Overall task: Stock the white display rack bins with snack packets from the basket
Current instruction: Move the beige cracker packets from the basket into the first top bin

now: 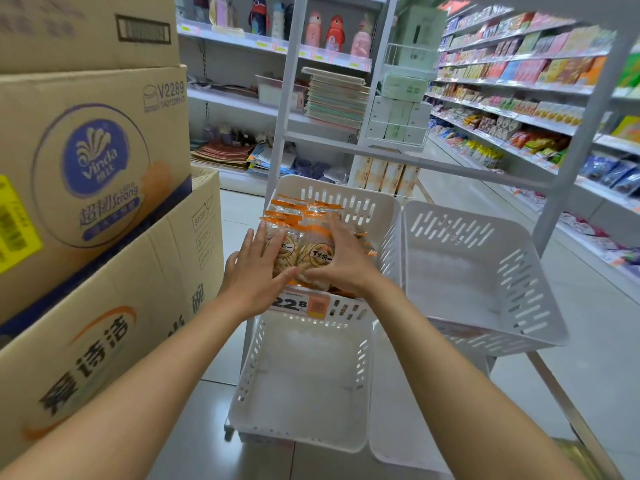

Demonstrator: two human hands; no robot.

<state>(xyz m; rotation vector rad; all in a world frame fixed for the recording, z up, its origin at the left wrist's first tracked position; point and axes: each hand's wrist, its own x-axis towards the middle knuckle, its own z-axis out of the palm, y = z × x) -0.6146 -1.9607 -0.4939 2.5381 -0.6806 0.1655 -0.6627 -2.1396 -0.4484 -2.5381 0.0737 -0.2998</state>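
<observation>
Stacked cardboard boxes (93,188) fill the space to the left of the left hand (254,275), with their printed faces turned toward the arm. Beyond and to the right of the right hand (343,261), long store shelves (519,109) of packaged goods run down the aisle. The white display rack (288,98) rises straight ahead of both hands. One of its slotted bins (346,194) sits directly under them. A second bin (450,271) is just to the right of the right hand, and a third bin (304,375) lies below the wrists.

The orange-topped snack packets (313,251) stand in the bin under the hands and are bunched between the two palms. The left hand is flat, with its fingers straight against the left side of the packets. The right hand lies spread over their top and right side, its thumb pointing toward the left hand. Neither hand curls around a packet. A price label (291,303) hangs on the bin's front rim, just below the left hand's thumb.
</observation>
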